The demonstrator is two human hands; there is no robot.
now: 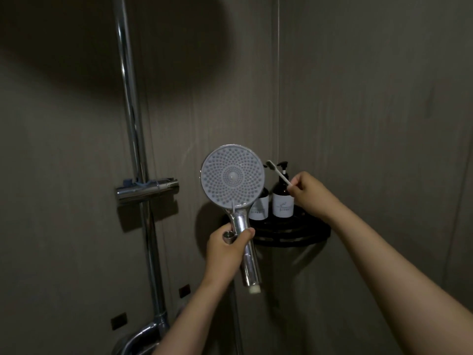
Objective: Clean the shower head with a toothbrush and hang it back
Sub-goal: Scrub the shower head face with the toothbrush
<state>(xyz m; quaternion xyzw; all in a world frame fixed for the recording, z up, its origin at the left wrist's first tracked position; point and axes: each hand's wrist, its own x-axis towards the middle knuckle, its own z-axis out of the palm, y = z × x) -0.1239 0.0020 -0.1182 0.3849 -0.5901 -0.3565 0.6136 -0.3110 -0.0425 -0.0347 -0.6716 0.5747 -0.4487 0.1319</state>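
The round shower head (232,175) faces me, its pale nozzle plate upright on a chrome handle. My left hand (226,248) grips that handle just below the head, together with a small chrome hose nut. My right hand (311,192) pinches the white toothbrush (279,174) by its handle, with the dark bristles up and just to the right of the head's rim, not touching it. The chrome holder bracket (147,189) sits on the riser rail to the left, with nothing hung in it.
A chrome riser rail (131,119) runs up the left wall. A black corner shelf (291,230) behind the shower head carries two pump bottles (282,201). Chrome tap fittings (143,334) show at the bottom left. The walls are dim.
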